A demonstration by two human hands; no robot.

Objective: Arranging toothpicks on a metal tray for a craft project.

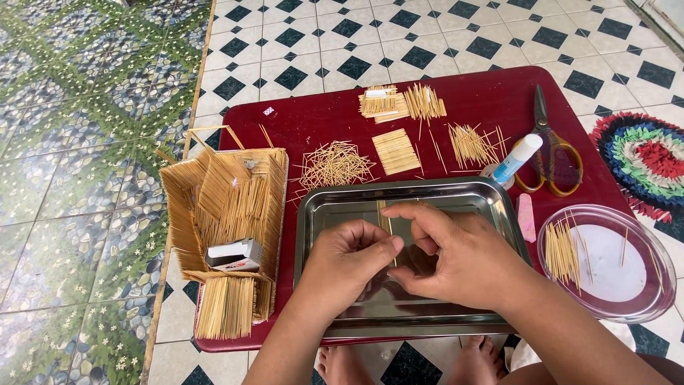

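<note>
My left hand [349,260] and my right hand [452,253] meet over a steel tray [320,214], fingertips pinched together on a few thin wooden toothpicks [385,217] that stand lined up on the tray's floor. The tray rests on a low dark red table [313,125]. What lies under my fingers is hidden.
A toothpick-built panel structure [228,203] with a small box [234,255] sits at left. Loose and bundled toothpick piles [335,165] lie behind the tray. Scissors [548,146], a glue tube [514,160], a pink eraser-like piece [526,217] and a clear dish [645,274] of toothpicks are at right. My bare feet [342,363] show below.
</note>
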